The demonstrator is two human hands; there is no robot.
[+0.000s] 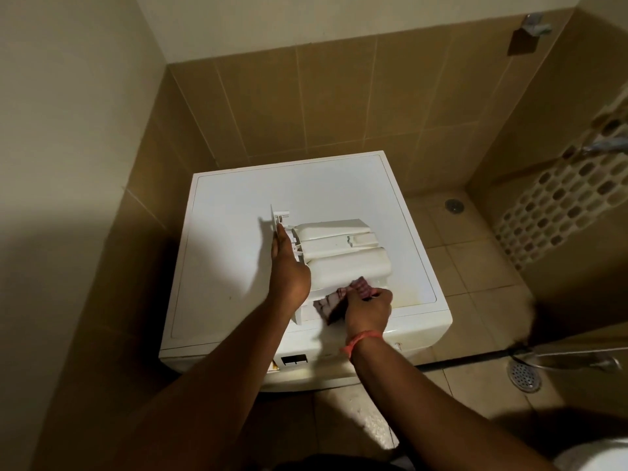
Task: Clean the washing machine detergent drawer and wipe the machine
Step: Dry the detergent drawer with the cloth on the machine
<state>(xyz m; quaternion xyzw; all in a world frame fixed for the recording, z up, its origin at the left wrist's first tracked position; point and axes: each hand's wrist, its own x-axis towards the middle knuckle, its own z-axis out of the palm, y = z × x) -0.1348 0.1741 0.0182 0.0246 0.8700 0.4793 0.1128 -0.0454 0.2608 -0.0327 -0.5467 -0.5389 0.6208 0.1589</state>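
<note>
The detergent drawer point(339, 253) was already out of the washing machine point(238, 266) and lay upside down on the machine's white top, its front panel standing on edge toward the left and its moulded underside facing up. The empty drawer slot point(295, 360) showed as a dark opening in the control panel below, so removal was done and the cleaning of the drawer appeared to be under way.

The left hand point(289, 266) steadied the drawer at its front-panel end, fingers laid mostly straight along the panel and the palm resting against the body; no curl round it was plain to see. The right hand point(368, 309), with an orange wristband point(360, 339) on the wrist, had its fingers closed on a bunched pinkish checked cloth point(343, 297), pressed against the drawer's near edge.

The drawer's plastic looked off-white and yellowed, darker along the ribs of the near section. A faint yellowish stain, possibly detergent residue, marked the machine top near its right front corner, though the dim light made it hard to be sure. By my reading, refitting the drawer and wiping the machine's top and front were still to come.
</note>
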